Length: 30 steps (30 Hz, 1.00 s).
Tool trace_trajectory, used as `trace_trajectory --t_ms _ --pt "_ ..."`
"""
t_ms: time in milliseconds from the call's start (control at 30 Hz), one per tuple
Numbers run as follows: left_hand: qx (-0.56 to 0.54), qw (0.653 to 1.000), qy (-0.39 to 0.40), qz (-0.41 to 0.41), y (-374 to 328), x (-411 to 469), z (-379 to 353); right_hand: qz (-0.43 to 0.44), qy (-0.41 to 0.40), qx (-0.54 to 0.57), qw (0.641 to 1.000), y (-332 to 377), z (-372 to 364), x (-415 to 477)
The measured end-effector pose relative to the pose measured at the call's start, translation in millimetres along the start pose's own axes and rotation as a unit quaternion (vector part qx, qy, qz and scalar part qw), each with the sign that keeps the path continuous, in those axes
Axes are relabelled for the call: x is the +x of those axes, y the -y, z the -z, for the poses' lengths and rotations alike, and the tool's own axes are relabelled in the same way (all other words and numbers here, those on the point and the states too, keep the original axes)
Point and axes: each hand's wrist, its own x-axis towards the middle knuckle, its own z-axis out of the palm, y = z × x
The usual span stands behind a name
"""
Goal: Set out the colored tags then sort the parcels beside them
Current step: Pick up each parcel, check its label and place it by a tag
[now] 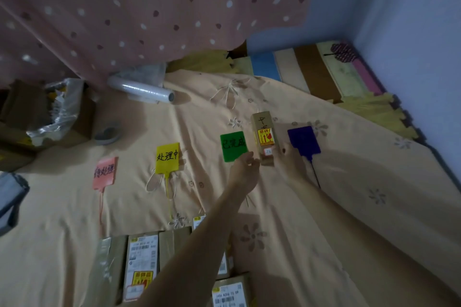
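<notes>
Dim light here, and plenty is hard to read. The blue tag (303, 141) shows no legible writing, and its thin tail runs under the right hand (288, 159). Down at the near edge of the sheet (349, 182), the waiting parcels (141, 264) are cut off by the frame, and the left forearm crosses over them, hiding much of the middle ones. Their labels are too blurred to read.

Now the small parcel (264, 129): a narrow brown cardboard box, handwriting on its far end, a yellow and red sticker in the middle, a small white label near the hands. It lies toward the sheet's far right, between the green tag (233, 146) and the blue tag, just beside both. The left hand (243, 169) curls its fingers against the box's near left corner, and the right hand's fingers pinch the near right side, so both are gripping it.

Leftward along the row sit the yellow tag (167, 158) and the pink tag (104, 172), each with black writing.
</notes>
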Motion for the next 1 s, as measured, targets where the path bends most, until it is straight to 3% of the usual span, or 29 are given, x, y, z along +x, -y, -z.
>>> trace_trajectory --t_ms 167,267,433,600,867,1000 --pt "-0.087 0.995 0.043 -0.021 21 -43 25 0.035 -0.116 0.025 0.992 12 10 -40" --pt "-0.052 0.994 0.040 -0.085 39 -80 52 0.053 -0.139 0.065 0.987 23 9 -78" --pt "0.042 0.991 0.026 -0.124 92 -154 110 0.078 -0.059 0.094 0.991 36 -26 -187" --pt "0.137 0.980 0.022 -0.140 154 -217 169 0.071 0.020 0.029 0.997 34 -88 -285" --pt "0.161 0.985 0.042 -0.050 264 -277 202 0.055 0.150 -0.080 0.984 0 -146 -392" --pt "0.156 0.987 -0.013 0.020 309 -294 197 0.051 0.183 -0.127 0.974 -21 -159 -417"
